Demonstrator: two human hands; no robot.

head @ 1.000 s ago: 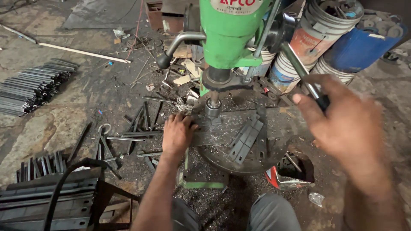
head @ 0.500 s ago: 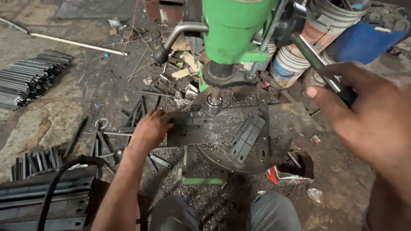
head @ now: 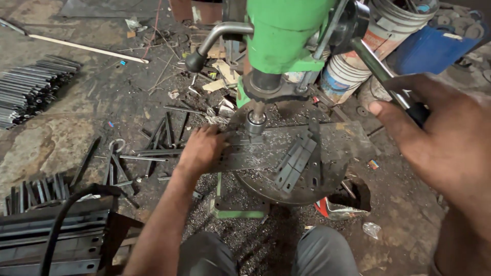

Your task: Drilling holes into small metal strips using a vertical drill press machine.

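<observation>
**Flat steel bar under the drill press**

The flat steel bar [head: 266, 153] was dark grey, dusted with bright metal shavings, and showed small holes along its near edge. It lay flat on the round drill table [head: 266, 191] of the green drill press [head: 286, 36], directly beneath the chuck [head: 255, 122]. Its long axis ran left to right across the view, one end under the left hand and the other reaching past the table's right rim. A few shorter slotted strips [head: 299, 161] lay slantwise on top of it, right of the chuck.

The left hand [head: 204, 151] pressed down on the bar's left end, fingers spread and curled over the near edge, palm flat on the metal. The right hand [head: 440, 138] was closed around the black grip of the feed lever [head: 378, 69], thumb along the handle, the steel rod slanting up toward the machine's head.

On the floor to the left lay loose steel strips [head: 148, 148] and a neat stack of bars [head: 30, 87]. Behind the press stood white buckets [head: 353, 76] and a blue drum [head: 429, 48].
</observation>
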